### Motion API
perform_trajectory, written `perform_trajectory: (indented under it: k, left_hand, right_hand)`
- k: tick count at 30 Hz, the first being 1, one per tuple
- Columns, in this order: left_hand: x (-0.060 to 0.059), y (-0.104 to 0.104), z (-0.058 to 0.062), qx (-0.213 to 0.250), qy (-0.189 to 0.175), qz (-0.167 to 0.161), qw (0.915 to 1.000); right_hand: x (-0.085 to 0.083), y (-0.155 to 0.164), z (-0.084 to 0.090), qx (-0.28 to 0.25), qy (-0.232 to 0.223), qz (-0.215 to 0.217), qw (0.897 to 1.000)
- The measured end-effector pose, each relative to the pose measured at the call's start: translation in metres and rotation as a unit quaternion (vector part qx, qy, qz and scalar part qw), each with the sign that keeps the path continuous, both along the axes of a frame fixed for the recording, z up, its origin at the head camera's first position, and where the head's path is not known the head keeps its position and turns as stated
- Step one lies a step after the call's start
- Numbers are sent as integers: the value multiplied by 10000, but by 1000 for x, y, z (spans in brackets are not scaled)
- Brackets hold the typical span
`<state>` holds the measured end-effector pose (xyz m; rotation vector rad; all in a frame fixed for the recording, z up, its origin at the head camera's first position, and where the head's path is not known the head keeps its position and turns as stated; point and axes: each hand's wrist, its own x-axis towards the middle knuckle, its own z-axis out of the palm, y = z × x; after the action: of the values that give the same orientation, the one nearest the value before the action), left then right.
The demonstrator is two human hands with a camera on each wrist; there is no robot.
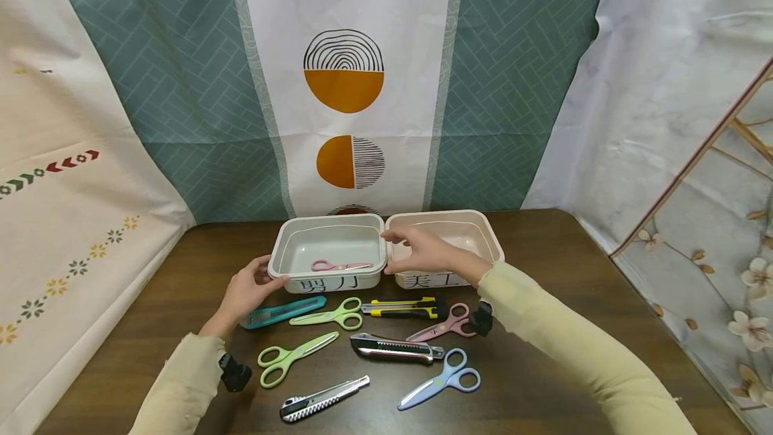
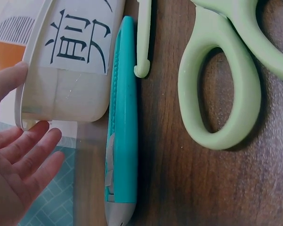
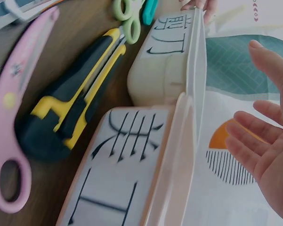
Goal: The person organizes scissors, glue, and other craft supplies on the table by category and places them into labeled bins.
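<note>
My left hand (image 1: 249, 287) is at the left end of the pale green bin (image 1: 382, 266), thumb on its front rim and loosely extended fingers beside its end. Inside that bin lies a pair of pink scissors (image 1: 326, 265). Over the left part of the pale pink bin (image 1: 492, 244) hovers my right hand (image 1: 425, 250), its thumb and fingers spread apart with nothing between them. The bins stand side by side, each with a black-lettered label on its front. Just below the left hand lies a teal utility knife (image 2: 125, 117).
In front of the bins are two green scissors (image 1: 347, 317) (image 1: 290, 358), a yellow-black utility knife (image 1: 407, 307), pink scissors (image 1: 441, 327), a black-red utility knife (image 1: 395, 349), blue scissors (image 1: 443, 381) and a silver-black utility knife (image 1: 326, 399). A patterned curtain (image 1: 410, 173) hangs behind the brown table (image 1: 543, 368).
</note>
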<state>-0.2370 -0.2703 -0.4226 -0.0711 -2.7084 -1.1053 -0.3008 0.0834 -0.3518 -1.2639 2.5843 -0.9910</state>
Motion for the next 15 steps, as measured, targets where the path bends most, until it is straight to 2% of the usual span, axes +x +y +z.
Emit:
perform_trajectory:
  k: [9, 15]
  left_hand:
    - [1, 0, 1, 12, 11, 6, 10000]
    - [1, 1, 1, 26, 12, 3, 10000]
  right_hand:
    - [7, 31, -3, 75, 331, -88, 9994]
    - [12, 50, -6, 68, 249, -85, 9996]
